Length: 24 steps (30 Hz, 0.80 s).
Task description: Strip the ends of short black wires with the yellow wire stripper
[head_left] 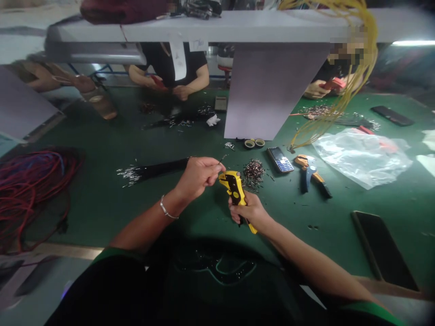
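Green-topped workbench [326,246], white shelf [272,32] overhead, pale divider panel [272,86] beneath the shelf, 1 bright strip light [413,43] at right

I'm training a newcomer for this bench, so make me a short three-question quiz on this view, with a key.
1. What does the right hand grip?
A) a plastic bag
B) the yellow-and-black wire stripper
C) a smartphone
2. True or false: the keypad phone lies between the pile of scraps and the blue-and-orange pliers.
3. Fill in the blank: the bracelet is on the ____ wrist.

Key: 1. B; 2. True; 3. left
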Each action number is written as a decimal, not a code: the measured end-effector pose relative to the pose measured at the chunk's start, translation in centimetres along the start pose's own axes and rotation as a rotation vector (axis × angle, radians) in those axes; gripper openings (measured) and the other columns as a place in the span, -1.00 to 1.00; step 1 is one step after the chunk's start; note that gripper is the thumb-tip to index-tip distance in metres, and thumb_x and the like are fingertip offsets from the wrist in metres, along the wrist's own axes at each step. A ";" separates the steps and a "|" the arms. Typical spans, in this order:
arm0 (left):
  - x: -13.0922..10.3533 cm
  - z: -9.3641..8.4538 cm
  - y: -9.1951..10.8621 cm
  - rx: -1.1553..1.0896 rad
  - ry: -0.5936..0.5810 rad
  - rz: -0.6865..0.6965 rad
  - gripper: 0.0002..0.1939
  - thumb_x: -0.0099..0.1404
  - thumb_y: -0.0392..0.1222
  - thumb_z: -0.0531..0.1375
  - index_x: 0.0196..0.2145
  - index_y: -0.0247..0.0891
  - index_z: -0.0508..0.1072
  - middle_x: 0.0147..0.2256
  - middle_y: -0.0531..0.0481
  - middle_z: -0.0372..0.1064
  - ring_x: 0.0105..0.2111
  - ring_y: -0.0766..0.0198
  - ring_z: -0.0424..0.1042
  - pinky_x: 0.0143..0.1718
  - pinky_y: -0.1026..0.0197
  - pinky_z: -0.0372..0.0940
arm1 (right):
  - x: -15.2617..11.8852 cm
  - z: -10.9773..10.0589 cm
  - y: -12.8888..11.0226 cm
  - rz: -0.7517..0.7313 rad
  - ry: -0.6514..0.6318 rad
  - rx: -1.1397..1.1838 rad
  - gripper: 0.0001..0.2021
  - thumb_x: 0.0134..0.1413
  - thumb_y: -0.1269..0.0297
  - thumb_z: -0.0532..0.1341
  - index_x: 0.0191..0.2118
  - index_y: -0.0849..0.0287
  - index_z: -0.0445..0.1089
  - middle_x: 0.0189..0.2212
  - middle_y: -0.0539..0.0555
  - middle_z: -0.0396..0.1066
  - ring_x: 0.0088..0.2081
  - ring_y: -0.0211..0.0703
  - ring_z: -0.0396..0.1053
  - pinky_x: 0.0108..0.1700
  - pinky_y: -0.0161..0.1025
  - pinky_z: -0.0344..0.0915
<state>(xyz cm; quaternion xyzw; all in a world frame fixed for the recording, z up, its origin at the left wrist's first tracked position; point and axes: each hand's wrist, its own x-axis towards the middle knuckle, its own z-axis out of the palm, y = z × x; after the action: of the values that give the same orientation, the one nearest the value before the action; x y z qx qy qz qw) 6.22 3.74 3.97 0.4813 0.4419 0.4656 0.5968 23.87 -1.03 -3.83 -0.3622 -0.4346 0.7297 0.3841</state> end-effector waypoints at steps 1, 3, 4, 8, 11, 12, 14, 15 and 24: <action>-0.2 0.2 0.0 0.001 0.004 -0.001 -0.89 0.09 -0.25 0.24 -0.48 -0.37 0.52 -0.78 0.15 0.08 -0.73 0.51 0.00 -0.66 0.32 -0.14 | 0.0 0.1 0.0 0.001 0.004 -0.031 -0.81 -0.19 0.41 0.27 -0.39 0.19 0.24 -0.74 -0.17 0.24 -0.74 -0.36 0.15 -0.67 -0.35 0.12; -0.5 0.5 0.0 0.007 0.014 0.005 -0.89 0.08 -0.26 0.24 -0.48 -0.37 0.53 -0.78 0.15 0.08 -0.73 0.51 0.00 -0.66 0.32 -0.13 | 0.1 0.2 -0.1 0.000 0.024 -0.099 -0.81 -0.21 0.41 0.25 -0.40 0.18 0.23 -0.73 -0.17 0.23 -0.74 -0.37 0.15 -0.68 -0.36 0.11; -0.6 0.7 0.0 0.009 0.017 0.010 -0.89 0.08 -0.26 0.24 -0.48 -0.37 0.53 -0.77 0.16 0.08 -0.73 0.51 0.01 -0.66 0.32 -0.12 | 0.1 0.3 -0.1 0.000 0.036 -0.130 -0.81 -0.22 0.40 0.24 -0.39 0.18 0.23 -0.72 -0.17 0.22 -0.73 -0.37 0.15 -0.68 -0.36 0.11; -0.8 1.1 -0.1 0.019 0.034 0.022 -0.89 0.10 -0.26 0.23 -0.49 -0.36 0.52 -0.78 0.16 0.08 -0.73 0.51 0.02 -0.66 0.33 -0.10 | 0.4 0.2 0.0 -0.008 0.062 -0.247 -0.81 -0.21 0.36 0.21 -0.37 0.16 0.22 -0.69 -0.18 0.19 -0.72 -0.37 0.13 -0.66 -0.36 0.12; -0.7 1.0 0.0 0.013 0.063 0.011 -0.89 0.10 -0.27 0.22 -0.49 -0.36 0.52 -0.77 0.14 0.10 -0.73 0.50 0.02 -0.67 0.33 -0.13 | 0.5 -0.1 -0.2 -0.041 0.074 -0.413 -0.85 -0.18 0.34 0.18 -0.38 0.17 0.23 -0.66 -0.14 0.21 -0.67 -0.35 0.14 -0.61 -0.36 0.11; -0.6 1.0 0.0 0.012 0.070 0.008 -0.90 0.10 -0.27 0.22 -0.48 -0.37 0.52 -0.76 0.14 0.10 -0.73 0.50 0.02 -0.68 0.34 -0.14 | 0.5 -0.2 -0.3 -0.070 0.085 -0.503 -0.87 -0.17 0.34 0.18 -0.39 0.17 0.24 -0.63 -0.12 0.23 -0.64 -0.34 0.16 -0.58 -0.36 0.12; -0.5 0.8 0.0 0.025 0.081 0.017 -0.90 0.09 -0.27 0.23 -0.48 -0.37 0.52 -0.76 0.14 0.10 -0.73 0.50 0.02 -0.68 0.34 -0.14 | 0.5 -0.4 -0.5 -0.152 0.132 -0.700 -0.90 -0.17 0.37 0.16 -0.41 0.18 0.26 -0.57 -0.06 0.28 -0.56 -0.30 0.19 -0.50 -0.34 0.13; -0.5 0.8 -0.1 0.039 0.085 0.027 -0.90 0.09 -0.27 0.23 -0.48 -0.37 0.52 -0.76 0.15 0.10 -0.73 0.50 0.02 -0.67 0.34 -0.14 | 0.5 -0.4 -0.7 -0.189 0.157 -0.784 -0.91 -0.16 0.38 0.16 -0.41 0.18 0.26 -0.54 -0.04 0.30 -0.53 -0.29 0.20 -0.47 -0.33 0.13; -0.3 0.9 -0.4 0.118 0.146 0.066 -0.89 0.09 -0.27 0.22 -0.47 -0.37 0.52 -0.76 0.15 0.10 -0.71 0.49 0.01 -0.65 0.33 -0.10 | 0.7 -0.6 -1.6 -0.266 0.171 -1.037 -0.89 -0.15 0.42 0.09 -0.43 0.13 0.13 -0.55 -0.02 0.23 -0.52 -0.22 0.17 -0.43 -0.29 0.06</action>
<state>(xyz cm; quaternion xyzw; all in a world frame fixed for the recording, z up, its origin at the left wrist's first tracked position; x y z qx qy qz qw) 7.11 3.25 3.74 0.4948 0.4946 0.4921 0.5181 24.43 0.31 -2.72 -0.5042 -0.7471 0.3323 0.2780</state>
